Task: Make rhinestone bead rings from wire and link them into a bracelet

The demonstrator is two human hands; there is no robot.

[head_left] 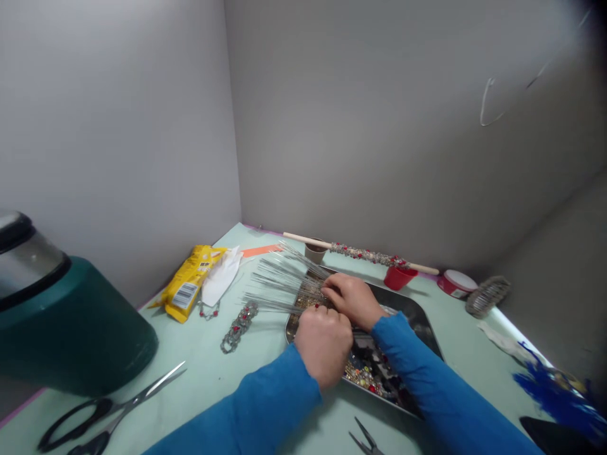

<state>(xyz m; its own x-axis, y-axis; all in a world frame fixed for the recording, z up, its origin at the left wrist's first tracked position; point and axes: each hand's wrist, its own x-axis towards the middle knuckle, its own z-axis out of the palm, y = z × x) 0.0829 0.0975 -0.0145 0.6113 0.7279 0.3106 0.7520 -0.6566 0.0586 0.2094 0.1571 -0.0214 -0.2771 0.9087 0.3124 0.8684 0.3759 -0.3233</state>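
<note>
My left hand (325, 344) is closed in a fist over the near-left part of a dark metal tray (429, 328). Thin silvery wires (277, 275) fan out to the left from the hands, and the lowest bundle runs into the left fist. A small red bead shows at its knuckles. Just beyond it, my right hand (353, 300) has its fingers drawn together in a pinch beside the wires; what lies between the fingertips is hidden. Loose gold, red and mixed beads (363, 377) lie in the tray below the hands.
Scissors (126, 404) and a teal container (80, 322) are at left, near a yellow packet (192, 281) and a beaded wire strip (238, 327). Behind the tray, a bead-wrapped stick (370, 254) rests on a red cup (399, 278) and a paper cup (315, 254). Pliers (366, 437) lie in front.
</note>
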